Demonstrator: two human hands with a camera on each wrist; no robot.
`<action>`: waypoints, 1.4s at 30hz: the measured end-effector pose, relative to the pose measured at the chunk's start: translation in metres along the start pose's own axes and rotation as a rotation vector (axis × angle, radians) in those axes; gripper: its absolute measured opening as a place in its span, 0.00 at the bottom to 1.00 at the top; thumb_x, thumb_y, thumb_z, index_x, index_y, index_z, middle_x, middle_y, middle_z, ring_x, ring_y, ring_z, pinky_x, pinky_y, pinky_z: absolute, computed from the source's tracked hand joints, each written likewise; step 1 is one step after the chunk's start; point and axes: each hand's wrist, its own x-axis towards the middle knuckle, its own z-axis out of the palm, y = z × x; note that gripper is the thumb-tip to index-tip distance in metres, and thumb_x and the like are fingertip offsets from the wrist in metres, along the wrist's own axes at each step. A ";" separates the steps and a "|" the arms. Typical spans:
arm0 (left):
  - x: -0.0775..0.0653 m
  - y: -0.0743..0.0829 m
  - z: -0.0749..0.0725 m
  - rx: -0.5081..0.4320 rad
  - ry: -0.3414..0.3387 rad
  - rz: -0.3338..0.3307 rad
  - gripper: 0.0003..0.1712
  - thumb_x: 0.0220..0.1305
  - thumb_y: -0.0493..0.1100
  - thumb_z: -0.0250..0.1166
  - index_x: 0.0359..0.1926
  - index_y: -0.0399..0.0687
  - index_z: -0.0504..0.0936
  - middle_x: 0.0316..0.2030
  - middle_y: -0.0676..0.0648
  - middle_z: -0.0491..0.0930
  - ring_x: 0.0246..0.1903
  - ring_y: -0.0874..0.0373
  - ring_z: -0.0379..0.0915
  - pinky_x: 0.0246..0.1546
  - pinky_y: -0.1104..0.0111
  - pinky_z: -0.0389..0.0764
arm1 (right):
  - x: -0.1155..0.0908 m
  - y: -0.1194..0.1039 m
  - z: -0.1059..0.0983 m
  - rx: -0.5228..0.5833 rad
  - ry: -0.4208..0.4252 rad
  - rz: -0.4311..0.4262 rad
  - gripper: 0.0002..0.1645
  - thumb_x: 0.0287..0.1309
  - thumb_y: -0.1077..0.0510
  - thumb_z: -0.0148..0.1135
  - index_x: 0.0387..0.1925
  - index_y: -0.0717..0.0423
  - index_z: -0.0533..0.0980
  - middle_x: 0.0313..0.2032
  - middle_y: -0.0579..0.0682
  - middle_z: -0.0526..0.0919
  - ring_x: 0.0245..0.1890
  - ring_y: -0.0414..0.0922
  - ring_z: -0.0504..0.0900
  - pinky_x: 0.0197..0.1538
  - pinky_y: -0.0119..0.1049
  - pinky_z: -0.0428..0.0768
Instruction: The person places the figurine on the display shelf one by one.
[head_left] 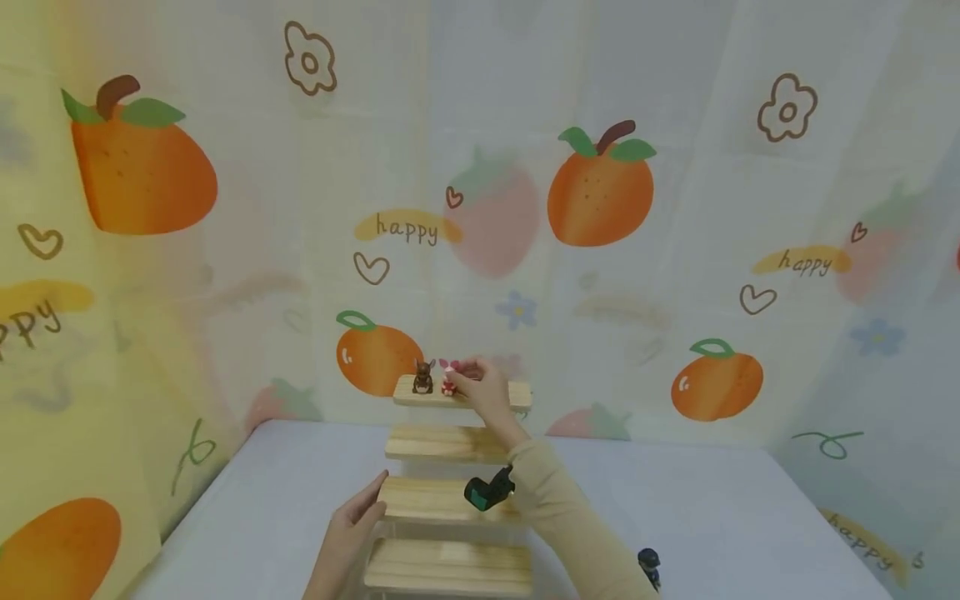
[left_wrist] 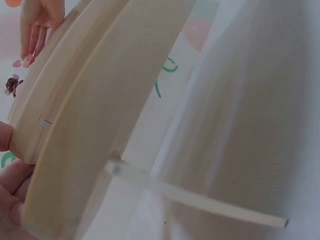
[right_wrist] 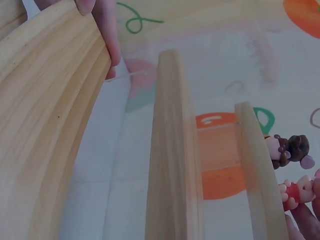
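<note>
**Pinching a small red-and-white, pink-eared figurine [head_left: 449,387] at the top of a tiered stand**

Gripping it upright between the fingers of the right hand [head_left: 483,390], at the pale wooden top plank [head_left: 519,393], just beside a glossy brown, big-eared figurine [head_left: 423,379]. Holding, with the left hand [head_left: 351,521], the left end of the pale wooden third plank [head_left: 423,497], fingers curled about its edge.

Could knock over the brown neighbour by brushing it on release, or topple the pinched figurine by letting go off balance. Could also jolt both by tugging on the third plank.

Hides much of the pinched figurine behind fingers; cuts off most of the left hand in the left wrist view. Cannot tell firm footing on the wood from light contact. Shows too little of a tiny dark figurine [head_left: 649,567], near the beige right sleeve [head_left: 573,521], for detail.
</note>
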 end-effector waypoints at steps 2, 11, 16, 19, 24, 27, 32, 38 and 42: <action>0.002 0.002 0.000 0.013 0.001 0.024 0.26 0.64 0.41 0.53 0.60 0.34 0.63 0.59 0.41 0.62 0.59 0.46 0.56 0.56 0.58 0.60 | 0.004 0.003 -0.002 -0.006 -0.006 0.006 0.12 0.51 0.59 0.64 0.34 0.64 0.75 0.30 0.53 0.79 0.33 0.47 0.78 0.34 0.34 0.80; -0.001 0.001 0.002 0.036 0.000 0.013 0.27 0.65 0.43 0.53 0.61 0.34 0.63 0.60 0.41 0.62 0.59 0.45 0.55 0.56 0.58 0.59 | 0.005 0.006 -0.007 0.064 -0.055 0.033 0.13 0.56 0.60 0.58 0.38 0.69 0.74 0.32 0.56 0.79 0.34 0.49 0.79 0.36 0.34 0.80; -0.002 0.000 0.000 0.007 0.004 -0.002 0.26 0.64 0.42 0.53 0.61 0.35 0.63 0.60 0.42 0.63 0.59 0.48 0.56 0.57 0.60 0.59 | 0.002 0.007 -0.007 0.027 -0.064 0.035 0.12 0.56 0.63 0.55 0.40 0.69 0.74 0.35 0.58 0.79 0.37 0.50 0.78 0.36 0.34 0.80; -0.002 0.000 0.000 0.006 -0.006 -0.009 0.26 0.64 0.42 0.53 0.61 0.35 0.63 0.60 0.42 0.63 0.59 0.48 0.55 0.57 0.60 0.59 | 0.001 0.008 -0.008 -0.033 -0.072 0.021 0.12 0.52 0.68 0.54 0.40 0.68 0.74 0.36 0.58 0.79 0.37 0.51 0.78 0.34 0.35 0.80; -0.003 0.001 0.000 0.022 -0.022 -0.001 0.27 0.65 0.44 0.52 0.62 0.36 0.62 0.61 0.43 0.61 0.60 0.47 0.53 0.57 0.58 0.57 | 0.002 0.008 -0.010 0.018 -0.117 0.024 0.14 0.48 0.73 0.55 0.41 0.71 0.74 0.35 0.60 0.78 0.36 0.52 0.78 0.34 0.35 0.81; -0.004 0.001 0.000 0.020 -0.015 0.006 0.26 0.65 0.43 0.53 0.61 0.36 0.63 0.60 0.43 0.61 0.60 0.47 0.53 0.57 0.58 0.57 | 0.002 0.007 -0.011 0.054 -0.131 0.044 0.15 0.47 0.74 0.57 0.41 0.71 0.74 0.35 0.61 0.79 0.36 0.51 0.79 0.35 0.36 0.80; -0.004 0.000 0.001 0.012 -0.022 0.009 0.26 0.65 0.42 0.52 0.61 0.36 0.63 0.60 0.43 0.62 0.60 0.48 0.54 0.57 0.60 0.58 | 0.005 0.007 -0.011 0.053 -0.119 0.068 0.14 0.47 0.73 0.59 0.40 0.70 0.75 0.35 0.59 0.80 0.35 0.49 0.79 0.36 0.35 0.80; 0.001 0.000 0.002 0.018 -0.015 0.038 0.25 0.65 0.40 0.51 0.61 0.35 0.63 0.60 0.42 0.62 0.60 0.49 0.55 0.57 0.62 0.58 | 0.006 0.003 -0.012 0.084 -0.107 0.045 0.13 0.49 0.74 0.58 0.40 0.71 0.75 0.36 0.61 0.79 0.36 0.51 0.79 0.36 0.35 0.80; -0.001 -0.002 0.001 0.032 -0.019 0.038 0.24 0.65 0.40 0.51 0.61 0.35 0.64 0.60 0.42 0.62 0.60 0.48 0.54 0.57 0.60 0.57 | 0.002 0.007 -0.013 0.099 -0.094 0.063 0.14 0.49 0.75 0.56 0.41 0.71 0.75 0.35 0.61 0.79 0.35 0.51 0.79 0.36 0.36 0.80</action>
